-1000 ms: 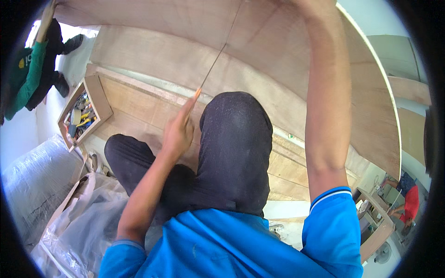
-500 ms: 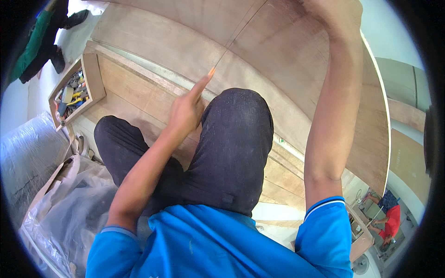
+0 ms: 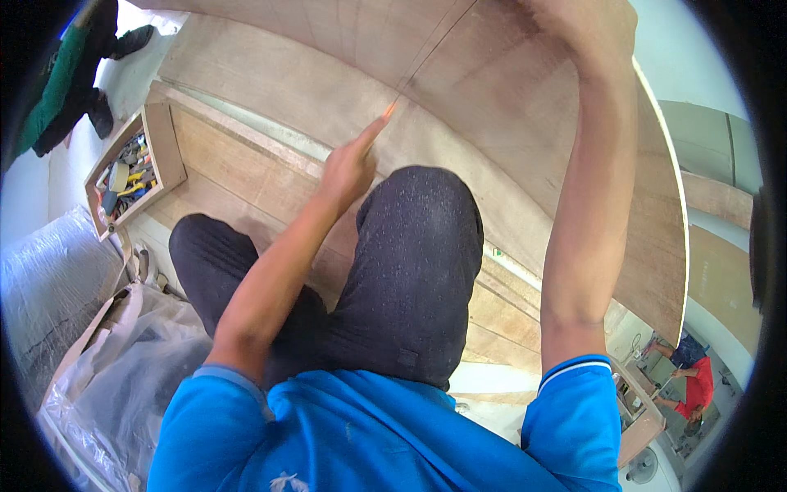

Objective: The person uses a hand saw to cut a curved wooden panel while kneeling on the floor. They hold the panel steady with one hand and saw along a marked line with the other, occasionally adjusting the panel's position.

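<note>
My left hand (image 3: 348,174) is over the curved wood panel, its index finger stretched up and away and the other fingers curled. At that fingertip is a small orange tip (image 3: 389,108), too small to name. A thin dark line runs from there across the brown curved wood panel (image 3: 492,107) to the top edge of the view. My right hand (image 3: 594,29) lies on the panel's far right part, near its white rim; its fingers are blurred and partly cut off. My knees are bent beneath the panel's near edge.
An open wooden box (image 3: 168,148) of mixed hand tools and a tape roll stands at the left. Below it are a plastic-wrapped roll (image 3: 57,266) and a clear plastic sheet (image 3: 135,361). A person's legs (image 3: 90,74) show top left; a person in red (image 3: 697,385) is lower right.
My left hand has moved up and to the right, with the orange tip sliding along the dark line. My right hand has shifted slightly left; the panel stays nearly in place.
</note>
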A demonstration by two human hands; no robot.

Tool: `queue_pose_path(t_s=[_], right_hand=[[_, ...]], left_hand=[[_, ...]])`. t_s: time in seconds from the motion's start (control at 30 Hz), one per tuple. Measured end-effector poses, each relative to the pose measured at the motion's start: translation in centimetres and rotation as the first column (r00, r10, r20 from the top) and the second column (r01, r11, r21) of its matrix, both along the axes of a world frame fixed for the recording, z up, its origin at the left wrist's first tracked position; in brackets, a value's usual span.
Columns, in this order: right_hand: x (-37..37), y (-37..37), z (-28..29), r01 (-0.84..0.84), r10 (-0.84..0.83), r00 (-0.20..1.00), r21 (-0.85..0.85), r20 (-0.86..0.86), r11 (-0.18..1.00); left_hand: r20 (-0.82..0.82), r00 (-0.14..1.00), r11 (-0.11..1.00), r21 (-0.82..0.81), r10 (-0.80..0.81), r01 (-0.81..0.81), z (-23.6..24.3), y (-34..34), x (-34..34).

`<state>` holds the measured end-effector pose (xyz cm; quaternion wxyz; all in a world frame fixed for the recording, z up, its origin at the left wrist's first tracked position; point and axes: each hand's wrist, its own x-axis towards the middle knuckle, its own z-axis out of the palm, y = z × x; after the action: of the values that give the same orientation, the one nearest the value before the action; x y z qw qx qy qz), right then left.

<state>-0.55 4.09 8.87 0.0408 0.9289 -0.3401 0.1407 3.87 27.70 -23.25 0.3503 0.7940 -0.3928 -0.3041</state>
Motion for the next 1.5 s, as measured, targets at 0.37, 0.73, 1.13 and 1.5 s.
queue_pose_path(t_s=[0.37, 0.73, 1.13, 1.5], right_hand=[[0.7, -0.2, -1.6, -0.104, 0.134, 0.983, -0.216, 0.127, 0.971], [-0.4, -0.1, -0.2, -0.022, 0.025, 0.998, -0.051, 0.052, 0.998], [-0.3, -1.3, -0.1, 0.047, -0.047, 0.999, 0.005, -0.018, 0.999], [0.4, -0.4, -0.9, -0.003, 0.002, 1.0, -0.026, -0.02, 1.0]], left_hand=[[0.069, 0.997, 0.997, 0.073, 0.018, -0.023, -5.0, -4.2, 1.7], [-0.051, 0.999, 0.997, 0.071, 0.007, -0.003, 4.9, 9.8, -1.0], [-0.029, 0.999, 0.999, 0.044, -0.014, 0.015, 8.6, 9.5, -1.1], [0.016, 1.0, 0.999, -0.038, -0.023, 0.024, -7.5, -1.0, 1.9]])
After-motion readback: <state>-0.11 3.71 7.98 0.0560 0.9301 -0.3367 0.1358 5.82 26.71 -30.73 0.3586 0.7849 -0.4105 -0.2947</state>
